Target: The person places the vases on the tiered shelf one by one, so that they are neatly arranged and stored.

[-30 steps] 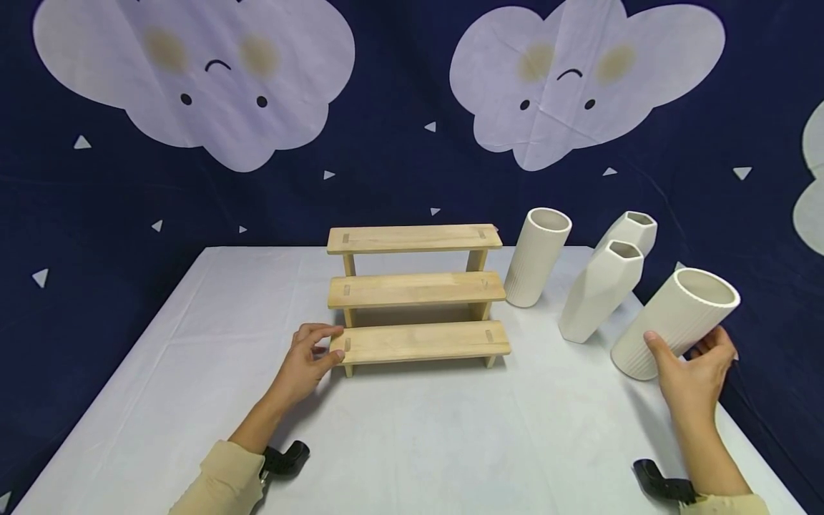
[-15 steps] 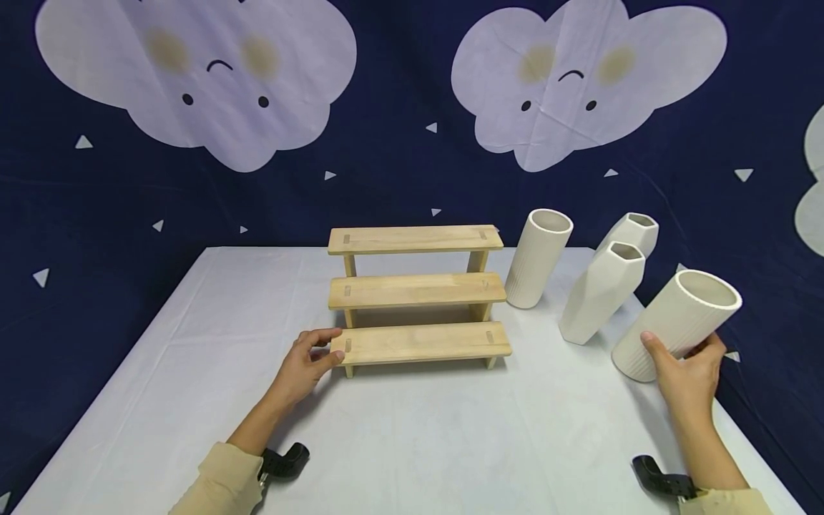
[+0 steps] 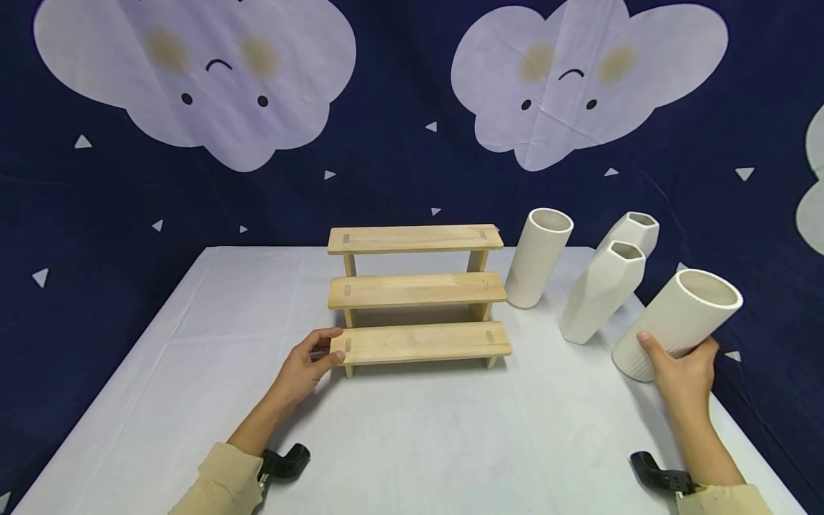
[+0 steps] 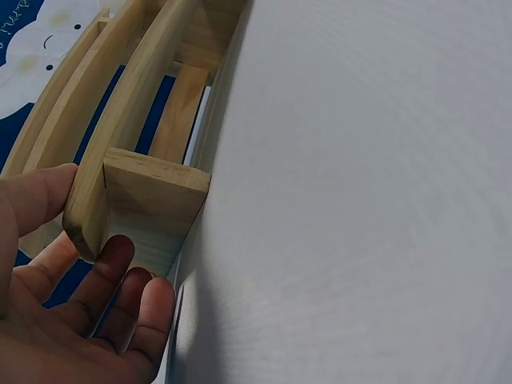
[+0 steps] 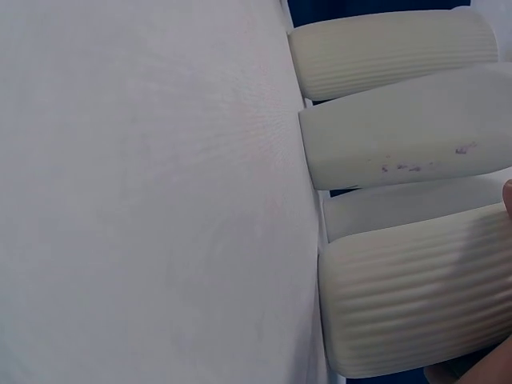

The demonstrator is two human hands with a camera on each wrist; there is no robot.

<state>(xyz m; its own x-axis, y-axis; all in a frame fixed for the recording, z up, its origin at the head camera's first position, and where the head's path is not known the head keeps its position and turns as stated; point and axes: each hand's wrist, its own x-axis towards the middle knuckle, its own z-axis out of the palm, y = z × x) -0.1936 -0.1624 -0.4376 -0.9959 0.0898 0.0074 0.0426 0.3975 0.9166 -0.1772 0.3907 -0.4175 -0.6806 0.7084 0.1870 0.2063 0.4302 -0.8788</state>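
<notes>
A three-tier wooden stand (image 3: 421, 342) stands in the middle of the white table. My left hand (image 3: 305, 368) pinches the left end of its lowest shelf. In the left wrist view, that shelf board (image 4: 136, 92) lies between thumb and fingers. On the right, my right hand (image 3: 685, 375) grips a white ribbed cylindrical vase (image 3: 669, 325) low on its side, thumb in front; its fingers are mostly hidden behind. The vase's ribbed wall (image 5: 416, 296) fills the lower right wrist view, its base at the tablecloth.
Another ribbed vase (image 3: 537, 261) stands just right of the stand. Two faceted white vases, a front one (image 3: 599, 300) and a rear one (image 3: 634, 232) partly hidden, stand between the ribbed ones. A dark blue cloud-print cloth (image 3: 399, 86) hangs behind the table (image 3: 450, 436).
My right hand has shifted slightly left around the ribbed vase, its fingers now further behind it. The vase, the stand and my left hand look unchanged.
</notes>
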